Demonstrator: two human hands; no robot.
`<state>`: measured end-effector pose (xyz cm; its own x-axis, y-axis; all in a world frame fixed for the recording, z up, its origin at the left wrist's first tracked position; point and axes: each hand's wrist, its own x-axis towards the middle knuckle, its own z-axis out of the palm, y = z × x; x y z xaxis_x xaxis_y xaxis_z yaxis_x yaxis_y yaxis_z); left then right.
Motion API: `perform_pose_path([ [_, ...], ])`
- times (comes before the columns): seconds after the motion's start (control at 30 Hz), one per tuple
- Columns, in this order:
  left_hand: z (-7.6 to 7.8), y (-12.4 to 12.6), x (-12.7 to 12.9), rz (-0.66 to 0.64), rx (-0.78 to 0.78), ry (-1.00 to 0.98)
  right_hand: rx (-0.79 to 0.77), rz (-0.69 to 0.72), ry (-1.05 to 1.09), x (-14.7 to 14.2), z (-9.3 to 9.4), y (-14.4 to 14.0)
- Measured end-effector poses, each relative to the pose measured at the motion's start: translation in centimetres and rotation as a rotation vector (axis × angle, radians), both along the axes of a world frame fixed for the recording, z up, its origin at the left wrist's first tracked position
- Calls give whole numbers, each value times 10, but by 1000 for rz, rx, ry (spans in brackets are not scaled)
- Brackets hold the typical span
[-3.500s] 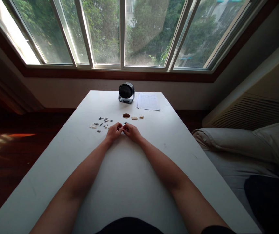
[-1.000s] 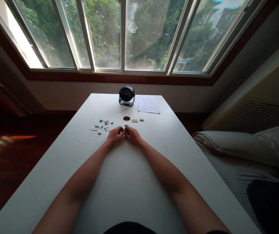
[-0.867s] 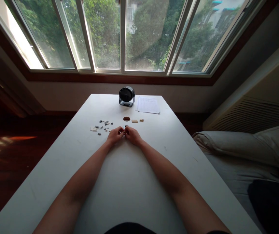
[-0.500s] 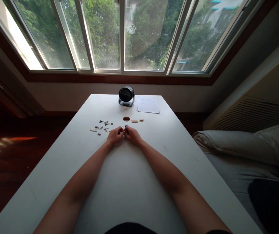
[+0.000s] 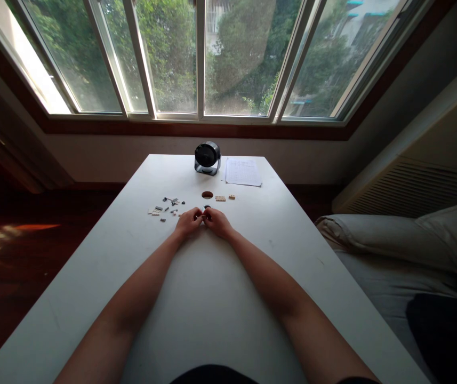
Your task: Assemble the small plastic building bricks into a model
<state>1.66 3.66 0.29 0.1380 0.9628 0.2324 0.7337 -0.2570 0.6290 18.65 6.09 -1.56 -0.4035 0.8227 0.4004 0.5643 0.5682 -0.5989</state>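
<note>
On the left of the white worktop [image 5: 92, 277] lies a scatter of small grey and tan pieces [image 5: 166, 207], loose and close together, just beyond the left hand [image 5: 189, 222]. That hand is curled narrow, thumb and fingertips pinched toward the middle, where they meet the fingertips of the right hand [image 5: 217, 222], which is pinched the same way. Between the two sits a tiny dark piece [image 5: 206, 208], mostly hidden by the fingers, so I cannot tell which hand truly has it or whether both do. Beyond the hands are a brown round piece [image 5: 207, 194] and two tan studded plates [image 5: 220, 198], then a black desk fan [image 5: 207, 157] and a sheet of paper [image 5: 243, 172] at the far edge.

The likely trouble is the small part: held only at the fingertips, it could pop out under pressure and skitter among the loose pieces or off the worktop to the floor. A left wrist drifting outward could also sweep the scatter

Compared with the view a few seconds back, the hands have closed together, the fingertips now touching where a small gap showed, and the camera has tipped slightly so the fan and pieces sit lower in view; the loose pieces lie as they did
</note>
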Motion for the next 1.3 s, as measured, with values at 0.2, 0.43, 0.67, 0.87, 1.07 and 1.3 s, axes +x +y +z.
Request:
perform_pose_path([
  [0.2,0,0,0,0,6,9,-8,-2,-4,0,1,0],
  [0.43,0,0,-1,-3,5,9,-12,-1,-5,0,2,-1],
  [0.67,3,-1,1,1,-6,0,-8,-3,-17,-1,0,0],
  [0.87,2,-1,1,7,-8,-2,-13,-4,-14,-1,0,0],
  [1.07,1,-1,0,-4,0,-3,-21,-6,-12,-1,0,0],
  [1.3,4,-2,1,11,-14,4,-7,-9,-18,-1,1,-1],
])
